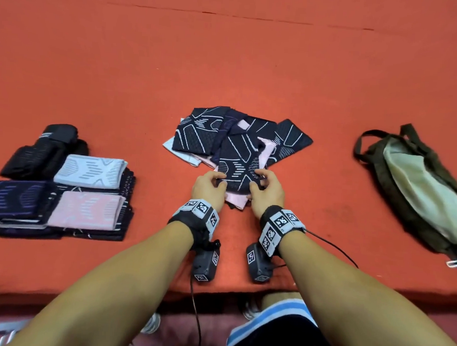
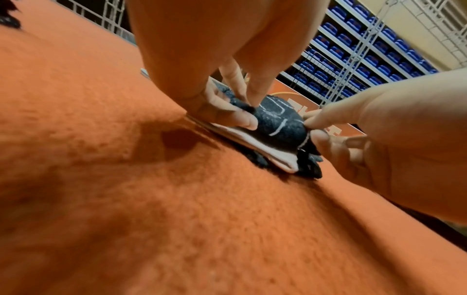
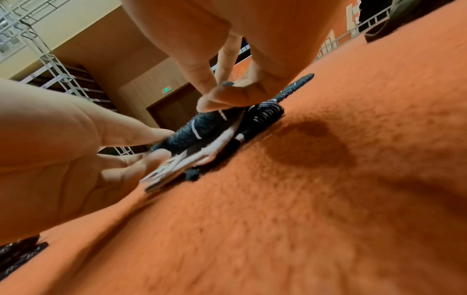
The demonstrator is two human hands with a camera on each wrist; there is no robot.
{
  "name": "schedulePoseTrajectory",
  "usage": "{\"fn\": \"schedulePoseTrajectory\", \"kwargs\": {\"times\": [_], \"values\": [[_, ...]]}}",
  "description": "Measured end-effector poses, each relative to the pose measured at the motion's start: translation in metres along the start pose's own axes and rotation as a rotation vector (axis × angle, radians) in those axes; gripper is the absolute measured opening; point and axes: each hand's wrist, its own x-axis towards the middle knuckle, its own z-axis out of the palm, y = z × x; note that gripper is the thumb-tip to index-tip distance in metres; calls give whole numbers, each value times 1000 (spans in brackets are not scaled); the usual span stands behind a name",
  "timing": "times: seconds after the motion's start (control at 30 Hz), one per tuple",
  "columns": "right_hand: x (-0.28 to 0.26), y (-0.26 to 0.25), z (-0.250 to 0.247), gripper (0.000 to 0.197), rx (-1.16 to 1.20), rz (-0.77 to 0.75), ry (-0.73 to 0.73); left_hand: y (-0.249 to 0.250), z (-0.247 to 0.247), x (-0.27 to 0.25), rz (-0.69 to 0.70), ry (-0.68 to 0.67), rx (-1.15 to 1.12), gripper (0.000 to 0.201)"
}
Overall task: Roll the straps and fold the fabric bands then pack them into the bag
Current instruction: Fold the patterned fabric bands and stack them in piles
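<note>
At centre frame, left hand (image 1: 210,187) and right hand (image 1: 266,192) pinch the dark patterned band (image 1: 238,170) by its near corners, thumbs on top.

No text can be read; the wristband (image 1: 201,211) markers carry only black-and-white square patterns.

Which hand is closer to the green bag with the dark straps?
Right. The right hand grips the dark patterned fabric band on the side toward the olive-green bag; the left hand grips the band's far side.
</note>
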Motion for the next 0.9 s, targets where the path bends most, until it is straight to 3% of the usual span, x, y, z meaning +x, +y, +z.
{"fn": "schedulePoseTrajectory", "kwargs": {"times": [0.17, 0.27, 0.4, 0.5, 0.7, 0.9], "values": [[-16, 0, 4, 35, -6, -3, -77, -9, -24, -11, 61, 69, -25, 19], [-34, -3, 14, 43, 2, 2, -157, -12, -46, -26, 29, 78, -39, 28], [-53, -2, 31, 45, 11, -71, -281, -31, -71, -43, -39, 51, -45, 12], [-62, -2, 39, 44, 71, -55, -385, -48, -85, -55, 23, 91, 21, 22], [-80, -18, 46, 32, 39, -42, -362, -62, -109, -73, 11, 7, 21, 26], [-95, -27, 38, 55, -150, -186, -397, -64, -121, -73, -42, 75, -140, 12]]}}
